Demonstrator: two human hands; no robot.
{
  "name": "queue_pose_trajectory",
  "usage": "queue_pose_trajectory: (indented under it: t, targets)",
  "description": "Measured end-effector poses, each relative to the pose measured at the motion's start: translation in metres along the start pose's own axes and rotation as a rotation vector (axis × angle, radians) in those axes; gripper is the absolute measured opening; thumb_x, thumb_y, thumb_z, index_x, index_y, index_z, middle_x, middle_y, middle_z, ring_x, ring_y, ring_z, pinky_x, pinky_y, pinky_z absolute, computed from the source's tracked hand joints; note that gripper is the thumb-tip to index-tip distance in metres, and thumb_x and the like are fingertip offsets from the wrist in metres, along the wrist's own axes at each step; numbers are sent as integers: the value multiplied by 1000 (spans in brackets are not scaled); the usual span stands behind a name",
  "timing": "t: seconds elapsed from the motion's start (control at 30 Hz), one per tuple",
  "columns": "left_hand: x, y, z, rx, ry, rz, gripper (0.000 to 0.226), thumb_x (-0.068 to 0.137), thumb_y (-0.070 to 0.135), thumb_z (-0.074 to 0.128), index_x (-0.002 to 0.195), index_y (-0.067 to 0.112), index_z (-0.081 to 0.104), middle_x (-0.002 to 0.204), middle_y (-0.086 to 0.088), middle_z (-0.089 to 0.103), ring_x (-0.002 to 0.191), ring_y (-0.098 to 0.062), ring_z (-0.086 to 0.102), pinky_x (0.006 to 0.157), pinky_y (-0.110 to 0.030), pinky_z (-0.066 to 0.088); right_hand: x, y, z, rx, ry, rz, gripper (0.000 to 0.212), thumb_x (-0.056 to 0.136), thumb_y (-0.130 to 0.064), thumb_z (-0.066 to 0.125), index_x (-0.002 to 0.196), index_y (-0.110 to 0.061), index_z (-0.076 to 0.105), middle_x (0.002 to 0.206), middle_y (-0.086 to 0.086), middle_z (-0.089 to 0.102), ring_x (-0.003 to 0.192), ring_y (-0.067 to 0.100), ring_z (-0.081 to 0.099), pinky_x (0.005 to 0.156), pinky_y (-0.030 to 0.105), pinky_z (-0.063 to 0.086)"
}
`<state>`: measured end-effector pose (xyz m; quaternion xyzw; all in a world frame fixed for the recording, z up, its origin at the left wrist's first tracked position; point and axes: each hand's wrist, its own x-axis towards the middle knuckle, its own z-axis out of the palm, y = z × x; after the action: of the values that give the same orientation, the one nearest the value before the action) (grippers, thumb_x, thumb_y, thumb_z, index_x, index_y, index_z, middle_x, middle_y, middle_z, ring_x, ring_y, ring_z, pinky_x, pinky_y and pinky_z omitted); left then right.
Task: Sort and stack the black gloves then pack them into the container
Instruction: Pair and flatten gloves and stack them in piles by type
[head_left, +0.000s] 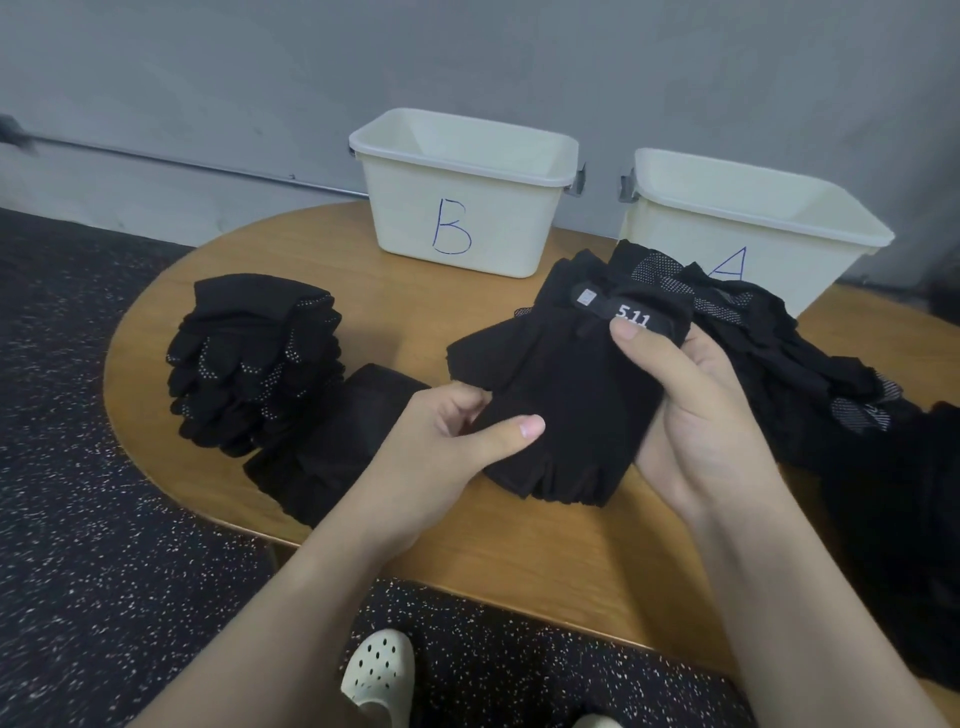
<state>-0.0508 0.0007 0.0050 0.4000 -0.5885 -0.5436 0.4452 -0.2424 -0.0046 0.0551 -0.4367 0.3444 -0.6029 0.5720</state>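
- Looking down from the head view, a black fingerless glove sits between both hands above the wooden table; it looks light, soft and limp, so it should fold or sag wherever it is unsupported, and its fabric seems grippy rather than slick.
- The best hold is probably at the two opposite edges, the cuff strap marked 5.11 and the finger end, to keep it flat.
- The left hand pinches the glove's near-left edge, thumb on top, fingers curled beneath.
- The right hand grips the right edge, thumb pressed by the strap, fingers behind the cloth.
- Left of the left hand lie two sorted stacks: dotted gloves and plain ones.
- Beyond the right hand spreads an unsorted heap; past both hands stand bin B and bin A.
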Motion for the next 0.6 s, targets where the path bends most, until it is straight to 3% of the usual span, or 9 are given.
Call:
queue_pose_trajectory:
  t: [0.07, 0.13, 0.27, 0.37, 0.53, 0.6]
  targets:
    - [-5, 1, 0, 40, -48, -28, 13, 95, 24, 72, 94, 13, 77, 99, -7, 76, 101, -20, 72, 96, -33, 55, -6, -5, 0, 5, -6, 0, 38, 100, -11, 58, 133, 8, 58, 134, 33, 61, 126, 49, 59, 108, 62, 47]
    - [-11, 6, 2, 83, -104, -37, 16, 98, 14, 68, 86, 23, 76, 91, 4, 76, 94, -8, 71, 86, -24, 53, -13, -12, -1, 4, -9, -12, 38, 100, -11, 54, 134, 7, 58, 134, 30, 62, 127, 48, 59, 109, 59, 47]
    - [-16, 12, 7, 92, -193, -21, 12, 97, 17, 70, 98, 6, 74, 103, -12, 76, 102, -27, 72, 98, -44, 56, -27, -25, -1, 16, 16, -37, 44, 100, -12, 56, 139, 8, 52, 137, 27, 61, 129, 43, 59, 105, 52, 52]
    - [-20, 20, 13, 86, -239, -32, 25, 96, 26, 73, 108, 4, 72, 111, -12, 75, 111, -25, 70, 105, -49, 51, -37, -36, -2, 30, 35, -51, 44, 100, -12, 53, 140, 6, 52, 137, 23, 63, 128, 38, 61, 101, 45, 55]
    - [-24, 36, 38, -5, -162, 32, 29, 84, 38, 73, 110, 26, 74, 110, 12, 77, 108, -4, 70, 96, -23, 54, -47, -43, -7, 4, 44, -68, 43, 101, -12, 54, 140, 4, 53, 135, 22, 65, 125, 37, 63, 96, 42, 57]
    - [-23, 38, 48, -50, -103, 67, 28, 85, 38, 78, 112, 28, 74, 112, 13, 77, 111, -4, 69, 98, -28, 54, -49, -44, -11, -16, 44, -70, 43, 101, -13, 56, 140, 5, 53, 136, 23, 64, 127, 38, 62, 98, 43, 55]
